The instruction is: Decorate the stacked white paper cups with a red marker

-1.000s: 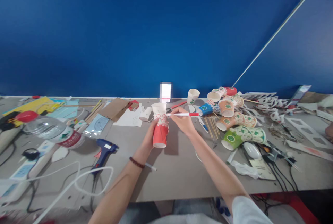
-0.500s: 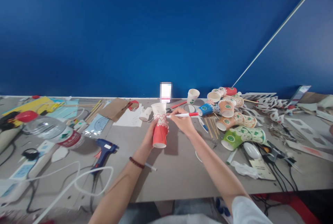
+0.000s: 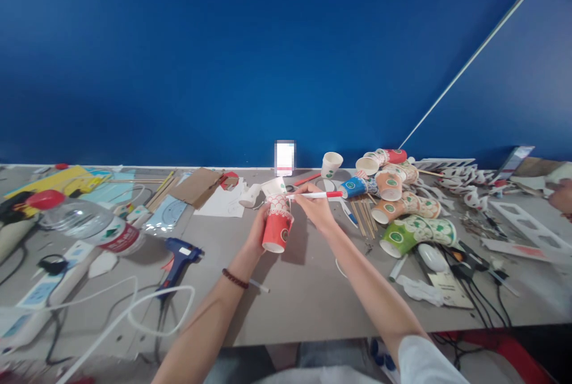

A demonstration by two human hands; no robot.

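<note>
A red and white patterned paper cup piece (image 3: pixel 277 230) is held in my left hand (image 3: pixel 256 232), its red part toward me and a white cup part at the far end. The fingers of my left hand wrap round its left side, partly hidden behind it. Between the fingers of my right hand (image 3: pixel 315 206) is a white marker with a red end (image 3: pixel 322 194), its tip at the patterned upper part of the cups. A small white cup (image 3: pixel 250 195) lies just left of them, over a white paper sheet (image 3: pixel 218 200).
Decorated cups (image 3: pixel 404 236) lie at the right beside wooden sticks (image 3: pixel 367 221) and cables. On the left are a blue glue gun (image 3: pixel 179 262), a plastic bottle (image 3: pixel 96 226) and a power strip (image 3: pixel 42 294). Another person's hand (image 3: pixel 560 196) shows at the right edge.
The held cups have turned, so a round dark mark now shows on the red part, and the white end has tilted. The other person's hand has come further into view at the right.
</note>
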